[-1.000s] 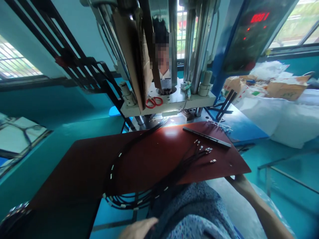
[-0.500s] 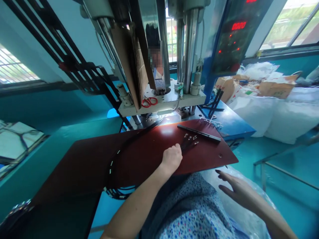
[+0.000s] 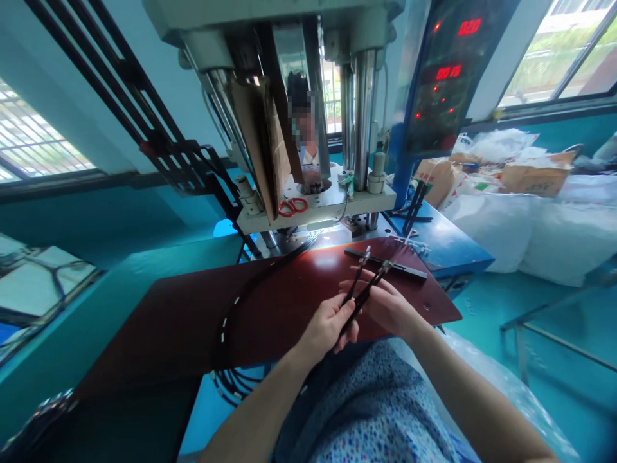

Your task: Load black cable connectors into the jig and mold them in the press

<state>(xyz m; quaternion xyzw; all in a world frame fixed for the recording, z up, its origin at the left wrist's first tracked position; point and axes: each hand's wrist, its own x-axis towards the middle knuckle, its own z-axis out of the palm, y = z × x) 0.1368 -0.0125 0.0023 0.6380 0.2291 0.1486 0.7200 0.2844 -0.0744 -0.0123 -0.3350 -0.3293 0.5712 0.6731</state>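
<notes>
Black cables (image 3: 360,301) held up by the left hand (image 3: 328,325) in front of a press (image 3: 322,206)

Head camera, looking forward and down: the left hand is clasped around the bundle, just above the near side of a dark red board (image 3: 183,321). The cables tilt up and away in two clusters, ending in small metallic connectors (image 3: 387,265), too small to make out in detail. The right hand (image 3: 393,310) is beside and partly behind the bundle, fingers loosely curved; the cables cross in front of some of its fingers, so whether it grips them cannot be told.

A cable run with white bands (image 3: 226,325) curves from the press across the board and drops over its near edge. The left forearm hides part of it, so its link to the held bundle cannot be traced.

Beyond the hands, a grey bar (image 3: 414,271) lies on the board, partly covered by the connectors. On the press are red-handled scissors (image 3: 293,206) and an upright sheet of cardboard (image 3: 255,145); the machine's top is cut off. Behind it, another person (image 3: 311,155) shows only in a narrow gap, face blurred out. At right, a control panel (image 3: 434,96) glows with red digits, hard to read.
</notes>
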